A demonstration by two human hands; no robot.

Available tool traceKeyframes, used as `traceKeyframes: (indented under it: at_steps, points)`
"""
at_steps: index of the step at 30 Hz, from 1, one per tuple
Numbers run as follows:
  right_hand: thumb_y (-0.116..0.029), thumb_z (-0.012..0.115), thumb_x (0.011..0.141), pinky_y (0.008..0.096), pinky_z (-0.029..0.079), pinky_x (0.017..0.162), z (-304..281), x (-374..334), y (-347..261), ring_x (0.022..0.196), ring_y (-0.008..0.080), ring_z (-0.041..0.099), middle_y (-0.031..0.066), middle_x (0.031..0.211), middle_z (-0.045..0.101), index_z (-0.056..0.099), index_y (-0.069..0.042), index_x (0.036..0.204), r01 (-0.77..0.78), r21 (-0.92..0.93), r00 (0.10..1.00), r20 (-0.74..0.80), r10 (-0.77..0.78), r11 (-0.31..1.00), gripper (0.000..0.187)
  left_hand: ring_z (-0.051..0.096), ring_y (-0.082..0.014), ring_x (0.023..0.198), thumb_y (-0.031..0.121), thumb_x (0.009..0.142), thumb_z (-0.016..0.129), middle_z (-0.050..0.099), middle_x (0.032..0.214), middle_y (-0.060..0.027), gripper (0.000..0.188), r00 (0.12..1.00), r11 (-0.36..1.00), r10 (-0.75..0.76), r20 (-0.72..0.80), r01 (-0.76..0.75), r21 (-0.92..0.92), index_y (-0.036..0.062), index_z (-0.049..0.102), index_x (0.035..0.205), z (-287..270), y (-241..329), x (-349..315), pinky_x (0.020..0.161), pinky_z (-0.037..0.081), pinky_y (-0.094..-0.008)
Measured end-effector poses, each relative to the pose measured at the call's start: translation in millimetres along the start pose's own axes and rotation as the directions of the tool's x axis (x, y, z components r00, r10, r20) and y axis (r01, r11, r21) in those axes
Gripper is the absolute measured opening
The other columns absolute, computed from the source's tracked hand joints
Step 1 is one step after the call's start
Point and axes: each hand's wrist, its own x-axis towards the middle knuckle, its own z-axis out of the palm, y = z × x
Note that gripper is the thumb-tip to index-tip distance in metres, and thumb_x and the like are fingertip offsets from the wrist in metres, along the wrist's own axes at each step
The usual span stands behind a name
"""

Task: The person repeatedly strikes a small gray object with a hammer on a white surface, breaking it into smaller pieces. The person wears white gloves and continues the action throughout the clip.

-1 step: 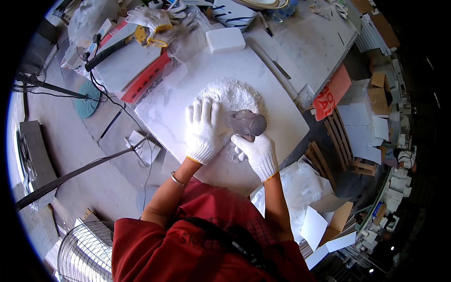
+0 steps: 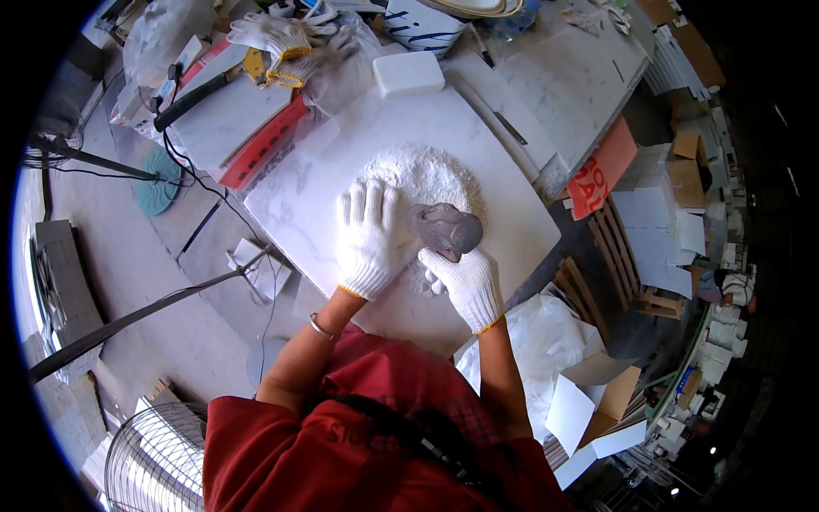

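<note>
- A dark grey-brown, rounded, lumpy object (image 2: 445, 229) is over the middle of a pale, grey-veined slab (image 2: 294, 205), at the lower edge of a spread of white powder (image 2: 422, 171).
- The person's right hand (image 2: 465, 286), in a white knitted glove, grips the object's lower side between thumb and fingers; the fingers under it are partly hidden.
- The left hand (image 2: 367, 235), gloved alike, lies palm down just left of the object, its fingers straight and close together, the fingertips near the powder's left edge.
- A smooth white block (image 2: 409, 75) sits at the slab's far edge.
- Beyond the slab, to the left, are a tool with a black handle (image 2: 192, 101) and a heap of yellow-cuffed gloves (image 2: 273, 38).
- To the lower right are crumpled clear plastic (image 2: 529, 341) and an open carton (image 2: 597, 397).
- At lower left stands a round wire cage (image 2: 153, 452).
- The person wears a red top (image 2: 281, 461).
</note>
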Motion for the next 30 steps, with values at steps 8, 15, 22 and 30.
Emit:
traceKeyframes:
  at_steps: [8, 15, 22, 30]
  points:
    - [-0.023, 0.082, 0.092, 0.0296, 0.049, 0.046, 12.4, 24.7, -1.9, 0.052, 0.0113, 0.061, 0.0064, 0.073, 0.070, 0.071, -0.002, 0.108, -0.076, -0.073, 0.996, 0.031, 0.078, 0.994, 0.029, 0.044, -0.0467, 0.138, 0.033, 0.069, 0.084, 0.051, 0.143, -0.0240, 0.083, 1.000, 0.999, -0.011, 0.002, 0.011, 0.052, 0.0014, 0.054, 0.139, 3.8, -2.3, -3.4, 0.117, 0.032, -0.0598]
    - [-0.017, 0.081, 0.093, 0.0298, 0.052, 0.051, 1.1, -6.9, -14.3, 0.059, 0.0121, 0.065, 0.0073, 0.074, 0.071, 0.073, -0.001, 0.102, 0.063, -0.051, 0.998, -0.027, -0.064, 0.997, 0.020, 0.046, -0.0469, 0.135, 0.027, 0.072, 0.080, 0.053, 0.139, -0.0234, 0.073, 1.000, 1.000, 0.005, -0.018, -0.005, -0.007, 0.0002, 0.056, 0.136, -2.9, 0.5, 0.2, 0.113, 0.035, -0.0597]
    - [-0.026, 0.081, 0.092, 0.0300, 0.049, 0.046, 12.6, 15.8, -11.4, 0.046, 0.0153, 0.061, 0.0075, 0.068, 0.070, 0.072, -0.002, 0.099, -0.133, -0.050, 0.991, 0.002, 0.133, 0.990, 0.027, 0.046, -0.0465, 0.134, 0.033, 0.065, 0.086, 0.052, 0.139, -0.0226, 0.081, 0.999, 0.999, 0.018, -0.047, -0.016, 0.040, 0.0018, 0.057, 0.134, 3.9, -4.1, -1.8, 0.113, 0.035, -0.0597]
    - [-0.015, 0.081, 0.093, 0.0302, 0.054, 0.050, 0.3, -14.2, -30.9, 0.062, 0.0139, 0.068, 0.0086, 0.083, 0.074, 0.072, 0.000, 0.110, -0.070, 0.242, 0.997, 0.000, 0.072, 0.968, 0.025, 0.045, -0.0470, 0.136, 0.039, 0.069, 0.085, 0.052, 0.140, -0.0229, 0.084, 0.999, 1.000, -0.001, -0.032, 0.001, 0.009, 0.0012, 0.056, 0.138, 2.7, -1.7, -2.7, 0.115, 0.033, -0.0614]
